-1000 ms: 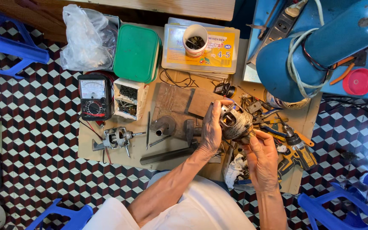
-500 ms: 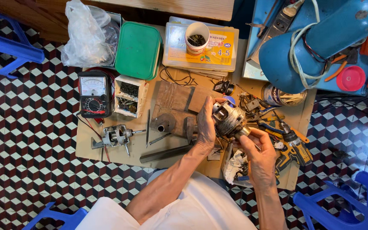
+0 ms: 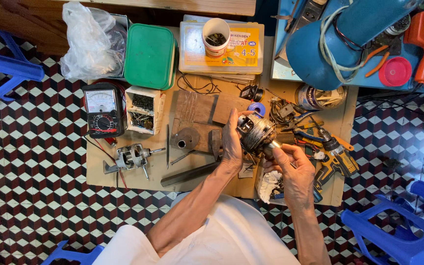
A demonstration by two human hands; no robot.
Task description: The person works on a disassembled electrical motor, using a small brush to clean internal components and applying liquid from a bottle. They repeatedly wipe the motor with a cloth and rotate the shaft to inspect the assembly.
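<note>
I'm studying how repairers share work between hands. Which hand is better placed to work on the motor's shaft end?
The right hand. Its fingertips already sit at the shaft end of the small motor, while the left hand wraps the motor's side, steadying it above the cardboard.

Both arms reach up from the bottom of the view, bare from the elbows down, and they bend in toward each other. The left hand (image 3: 231,142) stands on its edge with the back of the hand facing left, its fingers curled round a motor (image 3: 256,132) and its thumb up at the top. The right hand (image 3: 293,167) sits lower and just beside it, palm turned up, with its fingertips pinching the motor's lower end.
</note>
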